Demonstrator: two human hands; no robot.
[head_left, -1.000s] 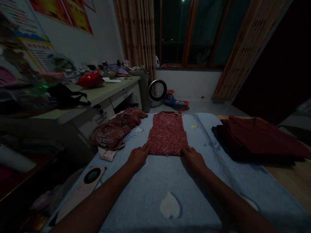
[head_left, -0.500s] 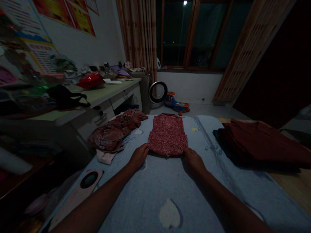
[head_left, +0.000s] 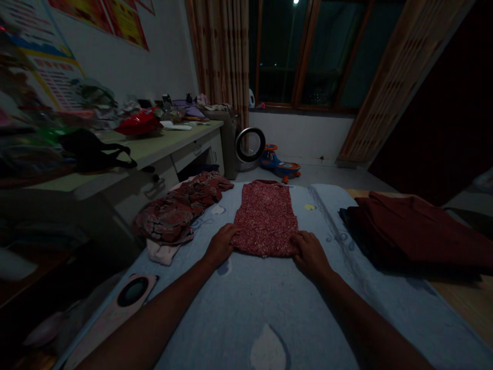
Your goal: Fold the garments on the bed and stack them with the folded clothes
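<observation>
A folded red garment [head_left: 265,218] with a fine pale speckle lies flat on the light blue bed cover [head_left: 231,318], its collar-like end pointing away from me. My left hand [head_left: 222,243] is at its near left edge, fingers closed on the cloth. On the opposite side, my right hand [head_left: 310,251] has its fingers curled over the near right corner. Both thumbs are mostly hidden. To the left lies a crumpled red-brown patterned cloth [head_left: 173,213], with a pale pink piece [head_left: 162,251] sticking out beneath it.
A stack of folded dark red and black clothes [head_left: 419,231] sits at the right. A pink phone-like object [head_left: 119,313] with a round dark disc lies by my left forearm. Beyond the bed are a cluttered desk [head_left: 154,149], an open washing machine door [head_left: 250,145] and a ride-on toy [head_left: 279,165].
The near edge of the red garment has come down flat onto the bed and slightly towards me. My hands have shifted from its corners a little onto its sides.
</observation>
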